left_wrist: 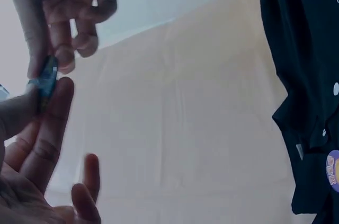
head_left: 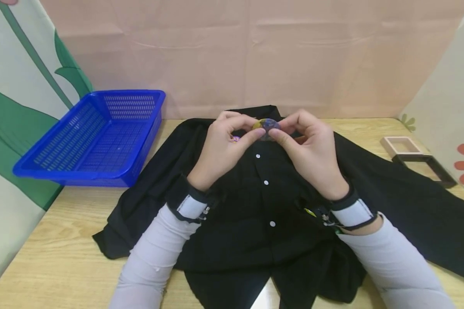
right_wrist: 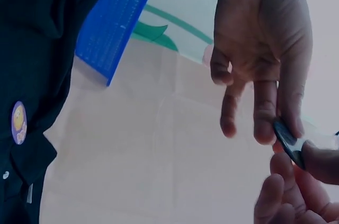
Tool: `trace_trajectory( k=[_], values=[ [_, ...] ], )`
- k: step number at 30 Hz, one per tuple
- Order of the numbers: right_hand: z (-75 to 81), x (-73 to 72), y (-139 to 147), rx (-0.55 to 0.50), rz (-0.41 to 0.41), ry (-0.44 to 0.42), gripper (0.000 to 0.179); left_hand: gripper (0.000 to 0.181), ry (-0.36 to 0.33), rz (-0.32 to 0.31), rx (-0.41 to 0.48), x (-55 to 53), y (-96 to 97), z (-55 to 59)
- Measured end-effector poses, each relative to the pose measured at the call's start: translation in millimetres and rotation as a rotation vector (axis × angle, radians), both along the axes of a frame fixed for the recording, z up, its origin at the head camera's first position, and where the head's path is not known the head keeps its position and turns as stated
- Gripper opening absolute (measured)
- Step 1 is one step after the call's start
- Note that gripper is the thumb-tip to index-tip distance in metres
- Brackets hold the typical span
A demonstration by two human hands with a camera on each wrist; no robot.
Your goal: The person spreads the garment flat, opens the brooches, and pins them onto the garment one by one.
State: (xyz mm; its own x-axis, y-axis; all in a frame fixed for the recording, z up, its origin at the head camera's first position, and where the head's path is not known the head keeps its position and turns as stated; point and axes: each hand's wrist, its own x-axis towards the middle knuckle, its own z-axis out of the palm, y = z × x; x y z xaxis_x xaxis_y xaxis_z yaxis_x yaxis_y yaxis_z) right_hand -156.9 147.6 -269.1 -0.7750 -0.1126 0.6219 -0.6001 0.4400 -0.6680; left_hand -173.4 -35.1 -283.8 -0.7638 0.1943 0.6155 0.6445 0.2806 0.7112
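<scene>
Both hands pinch one small round badge (head_left: 267, 124) above the collar of a black shirt (head_left: 247, 240). My left hand (head_left: 226, 146) grips its left edge between thumb and fingers; my right hand (head_left: 313, 148) pinches the right edge. The badge's yellow and dark blue face shows in the head view, while both wrist views catch it nearly edge-on. The shirt lies spread with its sleeves out and white buttons down the front. A purple-rimmed badge (right_wrist: 19, 122) sits on the shirt near the collar, partly behind my left hand in the head view.
On the left stands a blue plastic basket (head_left: 135, 148) with perforated walls. A pale pink square frame (head_left: 390, 148) and a black one (head_left: 444, 176) lie at the right. A small yellow item (head_left: 310, 212) shows on the shirt beside my right wrist. Pink cloth (head_left: 201, 56) hangs behind.
</scene>
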Motion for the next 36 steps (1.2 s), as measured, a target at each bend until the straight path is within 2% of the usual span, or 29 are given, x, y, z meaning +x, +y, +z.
trace_trajectory(
  k=[4, 8, 11, 14, 18, 20, 23, 25, 29, 33, 36],
  values=[
    [-1.9, -7.0, 4, 0.069, 0.013, -0.029, 0.010, 0.012, -0.056, 0.026, -0.026, -5.9, -2.0, -4.4],
    [-7.3, -21.4, 16, 0.131, 0.016, -0.062, 0.010, 0.012, -0.128, -0.005, -0.028, -16.2, -3.8, -15.7],
    [-10.2, -38.3, 27, 0.163, -0.003, -0.114, 0.012, 0.013, -0.215, -0.027, -0.014, -28.3, -5.1, -26.7],
    [-12.0, -57.4, 38, 0.185, -0.028, -0.176, 0.014, 0.013, -0.333, -0.064, 0.034, -43.1, -5.7, -36.0],
    [-16.9, -81.0, 48, 0.231, -0.071, -0.222, 0.013, 0.017, -0.483, -0.120, 0.120, -59.3, -4.1, -40.9],
    [-20.0, -90.7, 51, 0.270, -0.087, -0.241, 0.013, 0.018, -0.519, -0.122, 0.120, -65.7, -2.4, -41.2],
    [-26.8, -104.6, 51, 0.345, -0.083, -0.276, 0.016, 0.018, -0.548, -0.092, 0.080, -74.4, 1.7, -43.8],
    [-33.5, -113.5, 51, 0.399, -0.073, -0.324, 0.018, 0.018, -0.589, -0.071, 0.070, -79.3, 5.4, -47.4],
    [-50.4, -132.8, 49, 0.508, -0.062, -0.479, 0.023, 0.019, -0.696, -0.050, 0.079, -89.7, 15.9, -55.5],
    [-65.4, -154.7, 49, 0.632, -0.080, -0.629, 0.028, 0.023, -0.795, -0.066, 0.095, -101.2, 27.8, -59.2],
    [-74.8, -168.0, 46, 0.723, -0.117, -0.707, 0.029, 0.022, -0.845, -0.039, 0.072, -107.8, 34.6, -61.1]
  ],
)
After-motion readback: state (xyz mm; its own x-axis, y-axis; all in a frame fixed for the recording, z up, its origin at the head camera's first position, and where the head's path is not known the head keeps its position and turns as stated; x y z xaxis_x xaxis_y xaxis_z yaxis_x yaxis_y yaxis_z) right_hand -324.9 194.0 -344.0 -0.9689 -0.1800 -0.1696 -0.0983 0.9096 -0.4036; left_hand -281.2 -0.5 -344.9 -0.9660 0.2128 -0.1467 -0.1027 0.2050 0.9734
